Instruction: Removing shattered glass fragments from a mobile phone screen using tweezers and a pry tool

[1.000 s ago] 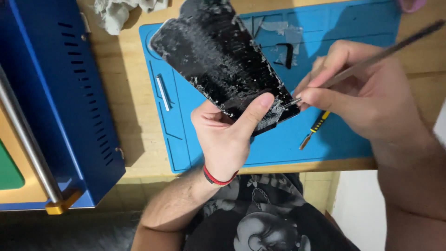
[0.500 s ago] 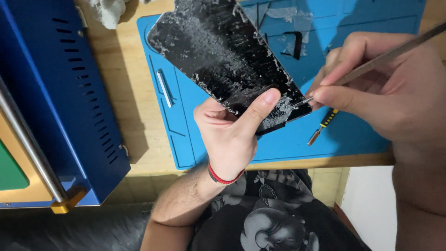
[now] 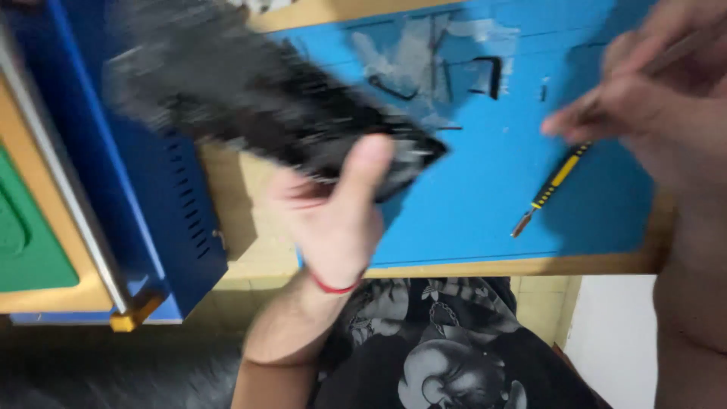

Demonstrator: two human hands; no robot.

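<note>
My left hand (image 3: 333,220) grips a black, shattered phone screen panel (image 3: 257,121), thumb on its near end; the panel is blurred and angled up toward the left, over the blue machine. My right hand (image 3: 644,113) hovers at the right over the blue work mat (image 3: 485,204), fingers pinched on a thin metal tool (image 3: 666,57) that is blurred. Hand and panel are apart. A small yellow-and-black screwdriver (image 3: 549,189) lies on the mat below my right hand.
A blue metal machine (image 3: 129,197) with a green pad (image 3: 30,235) and a metal bar stands at the left. Scraps of adhesive and a dark bracket (image 3: 488,76) lie at the mat's far side. The wooden table edge (image 3: 515,265) runs in front of me.
My left hand has swung the panel left, away from the tool. My right hand has pulled off to the right and no longer touches the panel. The view has shifted.
</note>
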